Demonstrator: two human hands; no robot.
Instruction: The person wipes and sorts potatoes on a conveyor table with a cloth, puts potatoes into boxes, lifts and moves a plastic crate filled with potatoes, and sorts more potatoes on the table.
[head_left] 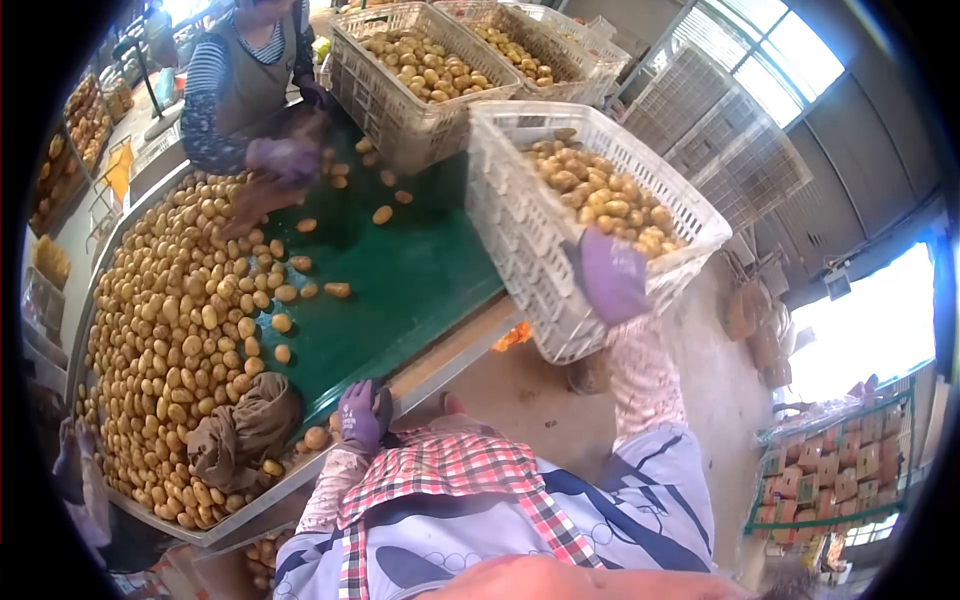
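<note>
Purple-gloved R hand at near rim of white plastic crate, fwd-right, long axis slanting away-left; purple-gloved L hand farther, at green-topped table edge. Both grips unclear.

Upper left: the co-worker's hands are motion-blurred; the co-worker's head is cut off by the top edge. Centre right: the right hand's fingertips are indistinct. Lower left: another person's hands are dim and partly obscured.
</note>
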